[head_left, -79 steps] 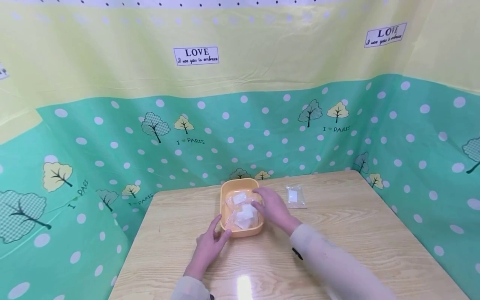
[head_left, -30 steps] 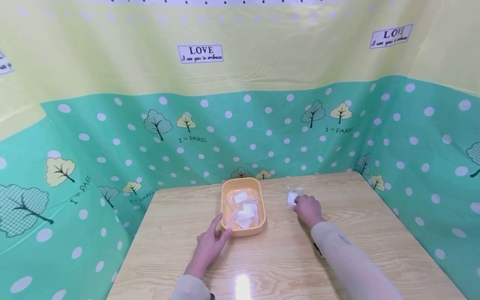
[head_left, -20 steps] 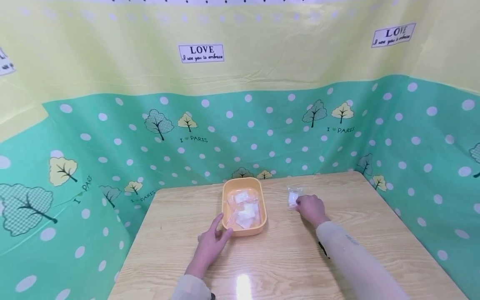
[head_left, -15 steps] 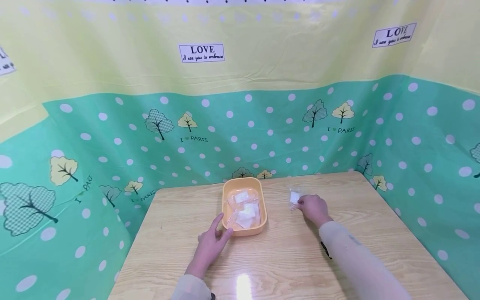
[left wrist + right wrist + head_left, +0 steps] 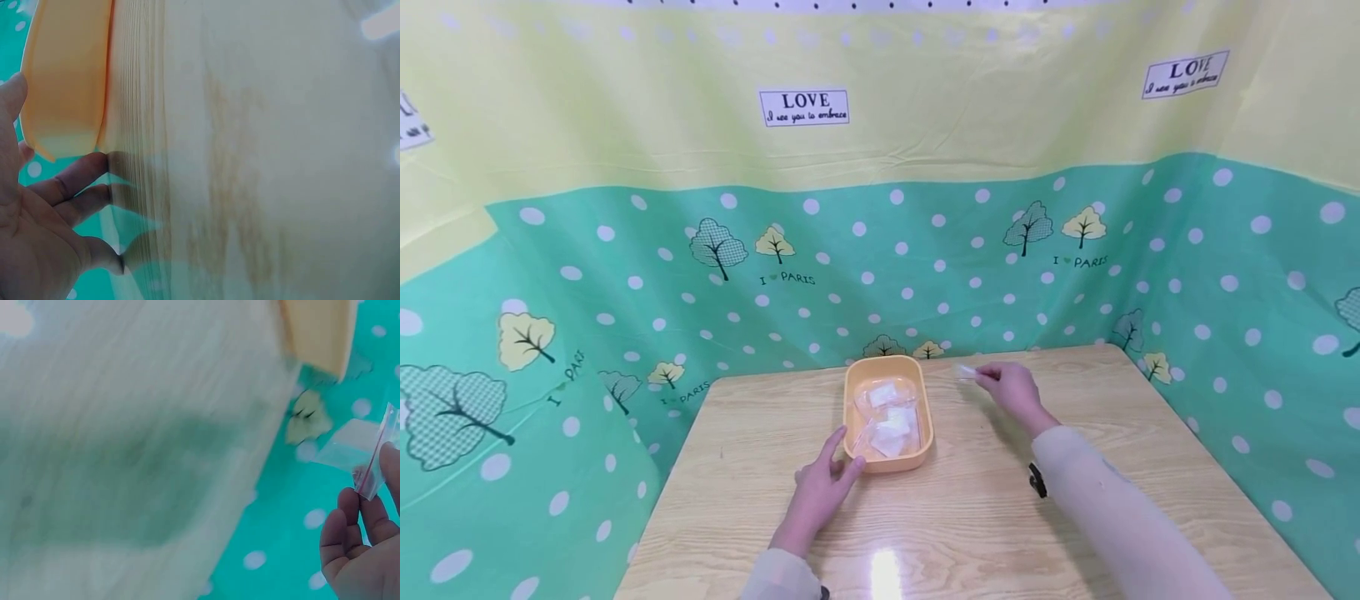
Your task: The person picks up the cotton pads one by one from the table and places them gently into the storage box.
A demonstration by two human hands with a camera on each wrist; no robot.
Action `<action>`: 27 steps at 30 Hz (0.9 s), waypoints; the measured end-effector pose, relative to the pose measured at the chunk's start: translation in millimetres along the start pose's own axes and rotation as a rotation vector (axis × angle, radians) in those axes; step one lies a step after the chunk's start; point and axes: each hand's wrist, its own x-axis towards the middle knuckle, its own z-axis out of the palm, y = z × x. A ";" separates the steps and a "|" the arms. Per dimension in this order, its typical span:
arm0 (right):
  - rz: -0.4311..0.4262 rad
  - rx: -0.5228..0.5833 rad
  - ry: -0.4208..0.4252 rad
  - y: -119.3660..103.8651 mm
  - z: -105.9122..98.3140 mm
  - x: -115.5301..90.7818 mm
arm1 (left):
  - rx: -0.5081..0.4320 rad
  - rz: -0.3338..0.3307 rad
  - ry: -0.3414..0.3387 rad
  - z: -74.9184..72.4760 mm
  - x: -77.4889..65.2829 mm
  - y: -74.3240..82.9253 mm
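Observation:
My right hand (image 5: 1017, 395) pinches a small clear zip-lock bag (image 5: 966, 372) by its edge and holds it above the table, right of the orange plastic tray (image 5: 897, 464). In the right wrist view, thumb and fingers grip the bag's (image 5: 353, 445) sealing strip, and something white shows inside it. My left hand (image 5: 820, 493) is at the tray's front left corner, fingers spread, with a fingertip and the thumb touching the rim. The left wrist view shows its fingers loosely extended beside the tray wall (image 5: 65, 75). Several similar clear bags (image 5: 891, 427) with white pieces lie in the tray.
The wooden table (image 5: 970, 525) carries the tray near its back edge. A green and yellow printed curtain (image 5: 820, 283) hangs behind the table and on both sides. A bright light reflection (image 5: 886, 575) lies at the table's front.
My right hand has gone from the tray to the bag lying on the right, taken hold of it, and lifted it up and slightly left. My left hand has stayed at the tray.

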 end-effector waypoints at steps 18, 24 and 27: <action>-0.291 -0.158 -0.024 -100.9 78.8 -15.1 | 0.031 0.045 0.024 -0.4 1.2 -4.8; -0.471 -0.366 -0.027 -112.5 104.0 -26.9 | 0.039 0.074 0.036 0.8 1.5 -5.5; -0.476 -0.411 -0.057 -115.3 110.5 -33.7 | 0.034 0.073 0.037 1.1 1.1 -5.3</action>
